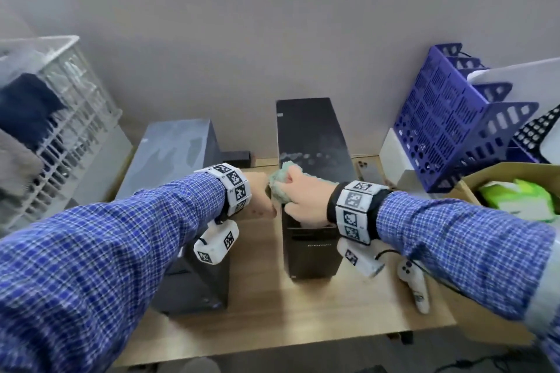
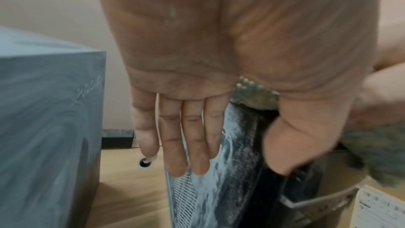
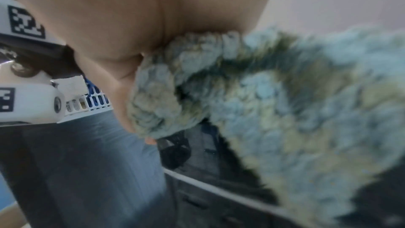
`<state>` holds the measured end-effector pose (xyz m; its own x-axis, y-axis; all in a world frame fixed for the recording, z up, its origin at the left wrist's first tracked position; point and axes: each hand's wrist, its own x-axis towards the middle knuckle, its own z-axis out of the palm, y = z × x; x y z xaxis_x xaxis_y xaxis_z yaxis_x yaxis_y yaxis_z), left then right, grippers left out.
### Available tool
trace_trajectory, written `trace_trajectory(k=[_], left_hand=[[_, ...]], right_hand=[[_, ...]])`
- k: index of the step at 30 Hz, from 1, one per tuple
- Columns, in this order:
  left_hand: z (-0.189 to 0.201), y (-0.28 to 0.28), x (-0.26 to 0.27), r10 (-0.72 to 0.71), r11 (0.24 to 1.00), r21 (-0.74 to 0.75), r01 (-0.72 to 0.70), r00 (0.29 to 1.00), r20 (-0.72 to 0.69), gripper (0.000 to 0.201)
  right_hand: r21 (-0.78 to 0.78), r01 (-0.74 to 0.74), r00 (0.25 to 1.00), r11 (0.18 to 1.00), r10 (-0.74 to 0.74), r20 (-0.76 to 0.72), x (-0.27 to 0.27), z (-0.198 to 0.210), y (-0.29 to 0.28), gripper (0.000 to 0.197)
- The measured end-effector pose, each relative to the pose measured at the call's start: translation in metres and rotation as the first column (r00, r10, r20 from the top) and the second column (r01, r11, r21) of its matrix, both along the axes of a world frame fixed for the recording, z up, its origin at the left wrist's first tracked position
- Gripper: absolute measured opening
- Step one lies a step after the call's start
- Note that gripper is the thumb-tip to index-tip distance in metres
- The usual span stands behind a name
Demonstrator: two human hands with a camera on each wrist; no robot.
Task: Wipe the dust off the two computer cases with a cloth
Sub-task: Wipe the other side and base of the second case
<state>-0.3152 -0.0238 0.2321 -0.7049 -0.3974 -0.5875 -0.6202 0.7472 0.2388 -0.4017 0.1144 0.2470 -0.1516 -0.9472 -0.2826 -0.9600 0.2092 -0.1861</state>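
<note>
wooden desk (image 1: 303,312): right hand (image 1: 306,200) presses cloth (image 1: 280,182) on black case (image 1: 312,136).

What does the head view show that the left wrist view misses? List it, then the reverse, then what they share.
Head view only: the blue slotted plastic file rack, the white wire basket and the right hand gripping the fluffy blue-green cloth.
Left wrist only: the left hand's straight fingers lying against the black computer case's dusty side.
Both: the dusty grey computer case, black case and wooden table.
</note>
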Motion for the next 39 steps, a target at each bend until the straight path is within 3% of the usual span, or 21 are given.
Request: trace_trajectory(k=[5,7,10,14,17,19,22,24,27,31,36,39], left_hand=[[0.000,-0.010,-0.004,0.050,0.998,-0.043,-0.049,0.998,0.023,0.085],[0.001,-0.005,-0.006,0.055,0.998,-0.024,-0.055,0.998,0.013,0.085],[-0.001,-0.004,-0.007,0.066,0.997,0.045,-0.066,0.998,0.002,0.081],[0.008,-0.003,-0.005,0.071,0.997,-0.005,-0.071,0.997,0.027,0.076],[0.015,-0.001,-0.006,0.083,0.992,-0.102,-0.074,0.992,0.092,0.090],[0.019,0.002,-0.004,0.118,0.984,-0.143,-0.104,0.988,0.096,0.089],[0.021,0.007,-0.002,0.135,0.979,-0.168,-0.118,0.986,0.095,0.111],[0.022,0.009,-0.002,0.125,0.975,-0.193,-0.106,0.988,0.091,0.111],[0.025,0.011,-0.002,0.131,0.972,-0.209,-0.104,0.984,0.121,0.096],[0.025,0.011,-0.005,0.115,0.970,-0.229,-0.083,0.984,0.134,0.104],[0.029,0.014,-0.011,0.098,0.966,-0.253,-0.062,0.987,0.131,0.122],[0.032,0.016,-0.010,0.096,0.962,-0.267,-0.055,0.985,0.142,0.120]], right_hand=[[-0.005,0.092,0.996,0.996,-0.092,0.011,-0.051,0.004,-0.010,0.047],[-0.001,-0.017,1.000,1.000,0.017,-0.001,-0.051,0.002,-0.009,0.042],[0.027,-0.225,0.961,0.974,0.217,0.173,-0.042,-0.007,0.003,0.046],[0.059,-0.259,0.961,0.964,0.250,0.121,-0.055,-0.006,-0.017,0.062],[0.021,-0.154,0.987,0.988,0.153,0.055,-0.066,-0.004,-0.047,0.065],[-0.052,-0.020,0.994,0.998,0.025,0.104,-0.079,0.000,-0.066,0.050],[-0.055,0.037,0.999,0.998,-0.036,0.019,-0.092,0.002,-0.085,0.034],[-0.026,0.045,0.999,0.999,-0.046,-0.027,-0.094,0.001,-0.085,0.037],[-0.026,0.023,0.999,0.999,-0.022,0.046,-0.092,-0.002,-0.056,0.051],[0.064,-0.080,0.993,0.995,0.074,0.087,-0.104,-0.011,0.003,0.065],[0.003,0.112,0.992,0.994,-0.112,0.056,-0.129,-0.008,-0.003,0.060],[-0.035,0.222,0.975,0.974,-0.223,-0.006,-0.130,-0.004,-0.032,0.052]])
